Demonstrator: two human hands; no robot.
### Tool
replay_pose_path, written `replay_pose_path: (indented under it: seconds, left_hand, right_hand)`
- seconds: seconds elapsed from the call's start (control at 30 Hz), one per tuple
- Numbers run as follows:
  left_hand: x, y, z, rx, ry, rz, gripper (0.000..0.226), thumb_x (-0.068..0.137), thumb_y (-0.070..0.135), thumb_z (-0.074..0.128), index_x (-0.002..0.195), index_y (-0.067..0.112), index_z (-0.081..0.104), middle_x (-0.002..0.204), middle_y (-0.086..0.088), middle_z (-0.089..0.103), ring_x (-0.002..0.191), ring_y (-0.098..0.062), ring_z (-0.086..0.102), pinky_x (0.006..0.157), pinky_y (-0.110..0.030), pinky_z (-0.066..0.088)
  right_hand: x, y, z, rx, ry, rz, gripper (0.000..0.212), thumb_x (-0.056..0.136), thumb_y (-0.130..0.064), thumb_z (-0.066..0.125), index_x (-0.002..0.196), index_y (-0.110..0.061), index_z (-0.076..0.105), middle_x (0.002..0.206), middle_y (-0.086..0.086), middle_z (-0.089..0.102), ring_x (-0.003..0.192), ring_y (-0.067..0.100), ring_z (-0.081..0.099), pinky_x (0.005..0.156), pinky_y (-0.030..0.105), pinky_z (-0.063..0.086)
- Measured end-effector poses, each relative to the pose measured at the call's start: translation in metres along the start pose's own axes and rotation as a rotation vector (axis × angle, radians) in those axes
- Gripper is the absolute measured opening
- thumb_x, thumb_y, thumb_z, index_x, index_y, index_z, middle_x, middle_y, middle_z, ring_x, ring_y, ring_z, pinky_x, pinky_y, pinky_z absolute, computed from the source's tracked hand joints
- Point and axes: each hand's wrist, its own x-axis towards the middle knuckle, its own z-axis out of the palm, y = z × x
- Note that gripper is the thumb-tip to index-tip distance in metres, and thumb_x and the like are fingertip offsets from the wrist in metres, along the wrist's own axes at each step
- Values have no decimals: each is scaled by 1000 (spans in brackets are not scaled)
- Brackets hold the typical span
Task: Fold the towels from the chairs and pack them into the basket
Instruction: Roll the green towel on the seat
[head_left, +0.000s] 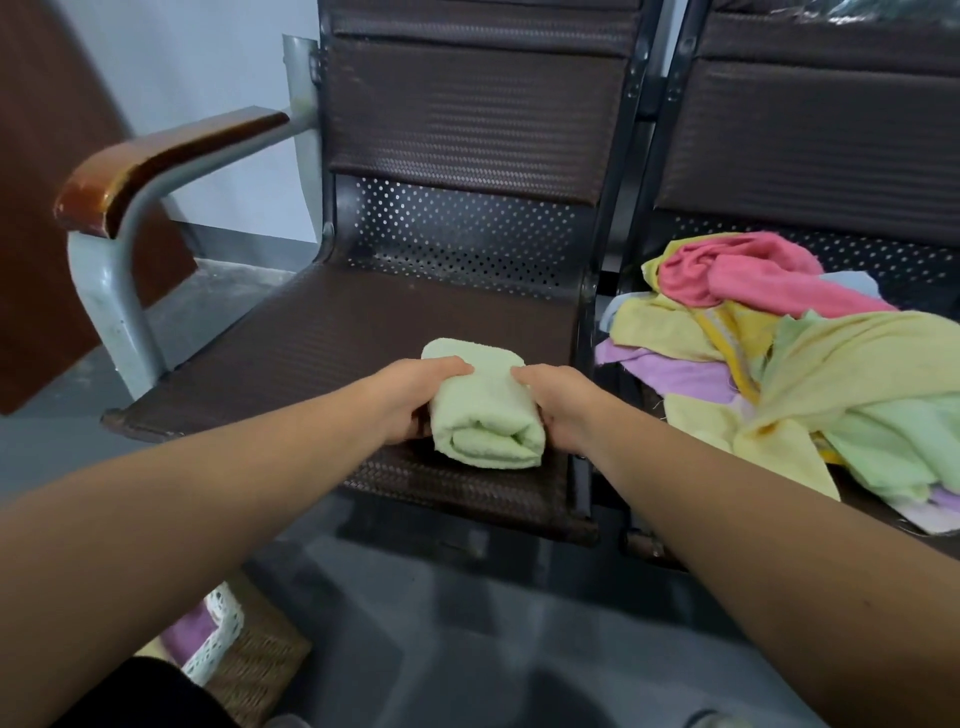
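Observation:
A folded light green towel (485, 410) lies near the front of the left chair seat (322, 343). My left hand (415, 397) grips its left side, fingers curled over the top. My right hand (558, 402) grips its right side the same way. On the right chair a loose pile of towels (810, 374) in pink, yellow, purple and green is heaped. The wicker basket (249, 660) with a white lace liner sits on the floor at the lower left, partly hidden by my left arm, and something purple shows inside it.
A wooden armrest (156, 156) on a grey metal frame stands left of the seat. A brown panel leans against the wall at far left. Grey floor lies in front of the chairs.

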Motion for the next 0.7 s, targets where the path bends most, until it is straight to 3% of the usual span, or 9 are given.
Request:
replay_pose_path:
  seconds: [0.07,0.2,0.37,0.47,0.63,0.7]
  left_hand:
    - [-7,4,-4,-149,-81,4,35,90,21,68,121,7,63,105,-11,76,96,-28,73,83,-40,59]
    - [-26,10,-27,-312,-130,94,39,92,15,61,130,8,55,114,-15,73,101,-32,71,77,-42,59]
    - [-63,9,-93,-440,-74,200,34,94,15,58,127,8,58,111,-15,74,101,-34,72,84,-47,57]
    - [-88,-5,-150,-498,-71,232,31,94,15,55,124,9,60,113,-15,73,98,-33,73,84,-47,56]
    - [-116,-50,-250,-530,32,254,61,82,19,65,141,12,51,128,-14,67,115,-34,66,90,-49,54]
    - [-123,-75,-281,-527,55,243,57,87,17,59,143,15,48,132,-13,65,119,-33,63,89,-49,56]
  right_hand:
    - [-2,0,7,74,0,3,27,101,-17,56,121,0,58,111,14,69,95,29,70,85,43,59]
    - [-14,-9,37,37,-11,-58,26,99,-23,59,116,-3,62,110,12,71,96,31,70,87,48,59]
    - [-42,-27,99,-57,-106,-258,22,98,-29,60,112,-12,62,112,7,70,102,26,67,93,49,56]
    - [-63,-33,149,-65,-218,-278,23,97,-24,63,111,-7,63,111,11,72,103,30,69,95,52,54]
    - [-91,-20,229,-228,-349,-356,21,95,-20,65,109,-4,64,109,12,70,100,30,67,91,47,56]
    - [-97,-3,258,-323,-397,-381,21,95,-21,65,108,-5,64,107,11,70,99,28,66,89,46,56]
